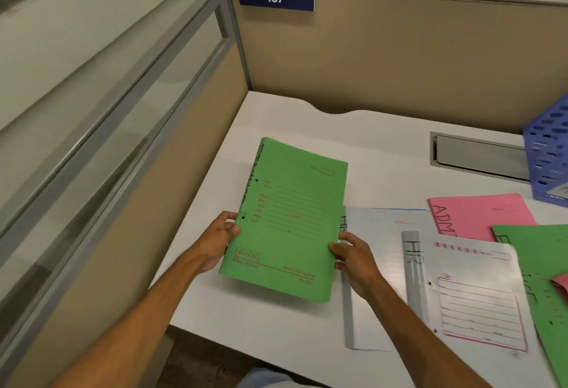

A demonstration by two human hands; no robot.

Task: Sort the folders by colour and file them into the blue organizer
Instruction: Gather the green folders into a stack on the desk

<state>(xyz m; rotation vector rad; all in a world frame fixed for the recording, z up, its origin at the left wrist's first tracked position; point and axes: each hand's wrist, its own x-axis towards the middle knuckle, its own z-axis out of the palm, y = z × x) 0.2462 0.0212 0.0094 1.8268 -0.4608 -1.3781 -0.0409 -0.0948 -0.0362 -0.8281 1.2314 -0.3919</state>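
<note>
Left hand (222,235) and right hand (353,257) grip the matte green card folder (285,218) by its long edges; right of it, glossy white folders (473,295) lie on the smooth worktop (368,148).

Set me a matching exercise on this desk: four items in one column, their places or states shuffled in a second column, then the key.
Things
1. green cardboard folder printed DELUXE
2. pink cardboard folder
3. white folder with a grey spine
4. blue perforated plastic organizer

Places or states
A. stands upright at the far right of the white desk
B. gripped by the left hand and the right hand
C. lies flat, lettered ADM
D. lies flat, overlapping another white folder

Pairs: 1-B, 2-C, 3-D, 4-A
</note>
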